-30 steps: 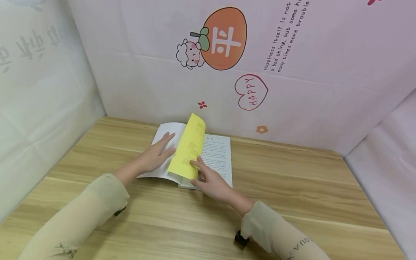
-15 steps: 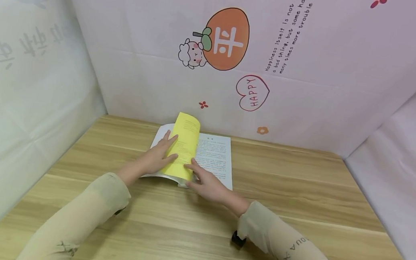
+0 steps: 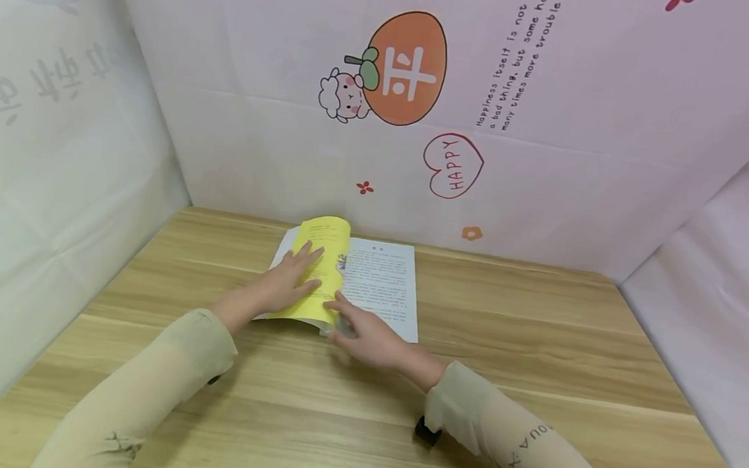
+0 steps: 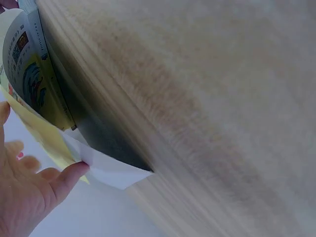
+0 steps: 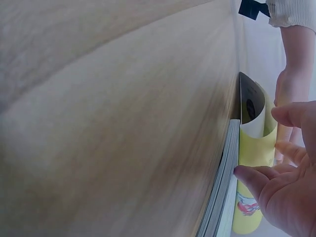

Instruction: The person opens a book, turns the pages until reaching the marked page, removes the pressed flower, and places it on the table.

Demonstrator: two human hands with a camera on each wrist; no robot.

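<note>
An open book [image 3: 380, 281] lies near the back edge of the table, its right page covered in printed text. Over its left side curves a yellow page [image 3: 327, 234], with a white page or cover [image 3: 279, 256] showing beyond it. My left hand [image 3: 284, 286] rests on the yellow page with its fingers spread. In the left wrist view its thumb lies along the bent white sheet [image 4: 108, 168]. Beside the fold is my right hand [image 3: 370, 335], fingers extended toward the yellow page's edge. The right wrist view shows its thumb at the page stack [image 5: 222, 182].
The wood-grain table [image 3: 505, 330] extends to both sides and toward me. A printed white-pink cloth wall [image 3: 256, 153] stands right behind the book, with more cloth at left and right. A small black device [image 3: 427, 431] sits under the right sleeve.
The yellow page has swung leftward and lowered onto the left side, its top edge now lower. My left hand has come to lie on it; my right hand has shifted slightly left.
</note>
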